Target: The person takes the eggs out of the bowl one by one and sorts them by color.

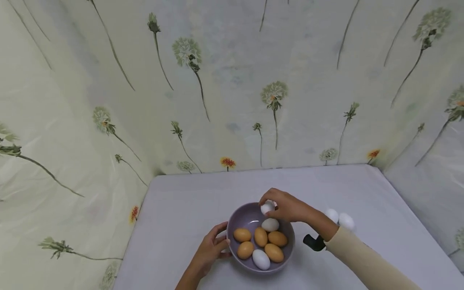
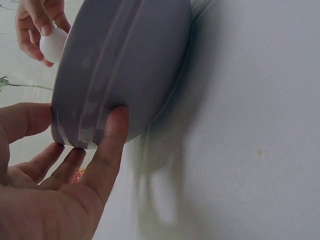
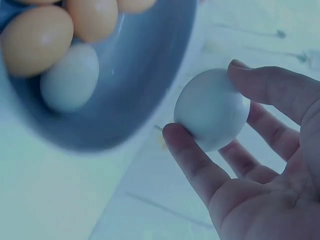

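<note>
A round purple-grey bowl (image 1: 246, 213) stands on the white-covered table, holding several brown eggs (image 1: 278, 239) and two white eggs, one near its front (image 1: 261, 259) and a greyer one (image 1: 270, 225) toward the back. My left hand (image 1: 214, 247) grips the bowl's left side, fingertips and thumb against its outer wall (image 2: 135, 60) and rim. Over the back right rim, my right hand (image 1: 288, 206) pinches another white egg (image 3: 210, 110) between thumb and fingertips. In the right wrist view that egg overlaps the background just beyond the rim.
Two more white eggs, one (image 1: 331, 215) beside the other (image 1: 346, 221), lie on the table (image 1: 188, 201) behind the right forearm. A black curved piece (image 1: 314, 243) shows by the right wrist. Dandelion-patterned sheets (image 1: 232, 100) hang behind and at both sides.
</note>
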{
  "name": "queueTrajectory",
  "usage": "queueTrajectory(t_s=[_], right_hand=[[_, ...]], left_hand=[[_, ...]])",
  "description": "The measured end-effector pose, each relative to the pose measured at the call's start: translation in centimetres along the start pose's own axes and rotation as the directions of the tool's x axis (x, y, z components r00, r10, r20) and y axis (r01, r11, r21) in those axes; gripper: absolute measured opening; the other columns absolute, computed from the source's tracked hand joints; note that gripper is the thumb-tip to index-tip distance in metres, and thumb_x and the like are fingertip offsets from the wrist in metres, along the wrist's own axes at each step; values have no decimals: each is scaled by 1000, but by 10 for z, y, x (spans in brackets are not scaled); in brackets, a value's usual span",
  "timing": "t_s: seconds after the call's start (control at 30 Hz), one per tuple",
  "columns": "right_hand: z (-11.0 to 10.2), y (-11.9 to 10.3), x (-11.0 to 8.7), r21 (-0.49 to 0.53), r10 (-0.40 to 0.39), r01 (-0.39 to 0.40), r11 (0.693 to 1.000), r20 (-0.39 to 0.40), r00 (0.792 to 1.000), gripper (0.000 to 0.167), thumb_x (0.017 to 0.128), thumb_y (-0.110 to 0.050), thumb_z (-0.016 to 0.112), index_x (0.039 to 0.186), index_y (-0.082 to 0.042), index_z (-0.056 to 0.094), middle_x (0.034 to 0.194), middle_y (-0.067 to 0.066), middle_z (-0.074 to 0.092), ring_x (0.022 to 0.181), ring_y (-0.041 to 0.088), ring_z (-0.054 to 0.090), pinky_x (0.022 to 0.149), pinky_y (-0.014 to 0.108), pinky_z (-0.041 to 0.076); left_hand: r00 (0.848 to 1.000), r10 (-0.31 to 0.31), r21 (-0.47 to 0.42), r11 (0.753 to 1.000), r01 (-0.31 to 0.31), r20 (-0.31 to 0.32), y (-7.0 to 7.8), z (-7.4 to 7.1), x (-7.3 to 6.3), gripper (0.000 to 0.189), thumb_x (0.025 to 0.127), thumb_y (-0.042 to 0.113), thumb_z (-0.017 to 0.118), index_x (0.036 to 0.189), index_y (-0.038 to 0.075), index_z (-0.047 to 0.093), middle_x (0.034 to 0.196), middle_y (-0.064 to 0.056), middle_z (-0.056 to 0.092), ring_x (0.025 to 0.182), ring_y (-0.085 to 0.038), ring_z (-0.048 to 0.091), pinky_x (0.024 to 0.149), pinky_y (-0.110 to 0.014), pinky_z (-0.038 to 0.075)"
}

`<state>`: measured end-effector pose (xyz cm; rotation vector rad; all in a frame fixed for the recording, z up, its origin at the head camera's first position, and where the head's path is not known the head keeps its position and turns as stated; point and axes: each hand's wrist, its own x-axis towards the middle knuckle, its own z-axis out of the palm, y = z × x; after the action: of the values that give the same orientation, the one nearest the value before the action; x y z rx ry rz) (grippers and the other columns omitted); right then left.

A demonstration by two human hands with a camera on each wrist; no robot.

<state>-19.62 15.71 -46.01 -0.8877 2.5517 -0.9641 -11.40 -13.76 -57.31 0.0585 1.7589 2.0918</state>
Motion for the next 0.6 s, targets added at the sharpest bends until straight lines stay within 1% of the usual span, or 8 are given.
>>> queueTrajectory(t_s=[0.17,0.3,0.47,0.6], right_hand=[[-18,10,-16,31,25,-24,999,-43,999,27,90,-9,72,116,-6,65,123,13,58,115,32,58,83,28,61],[-32,21,-31,12,76,-75,997,-85,993,30,89,-7,73,118,-4,64,124,14,58,115,33,58,82,27,62],[-50,37,-53,-5,121,-123,992,-150,981,30,88,-6,74,117,-6,65,123,17,58,111,32,60,80,30,63],[-62,51,-74,-15,148,-154,988,-201,968,31,87,-9,75,116,-8,66,122,15,59,109,30,60,79,30,62]], left_hand=[[1000,-2,4,1000,2,6,0,-2,1,61,97,4,58,153,6,36,161,-23,27,135,-43,49,88,-45,61],[1000,-11,0,1000,11,-4,-1,-1,-1,61,96,5,60,152,6,36,161,-23,28,136,-42,48,88,-45,61],[1000,-10,-2,1000,10,1,-2,0,-3,60,97,4,58,153,6,36,160,-23,28,134,-41,50,87,-44,62],[1000,-4,4,1000,4,8,-1,1,-2,60,97,4,58,153,6,36,161,-23,28,134,-41,50,87,-44,62]])
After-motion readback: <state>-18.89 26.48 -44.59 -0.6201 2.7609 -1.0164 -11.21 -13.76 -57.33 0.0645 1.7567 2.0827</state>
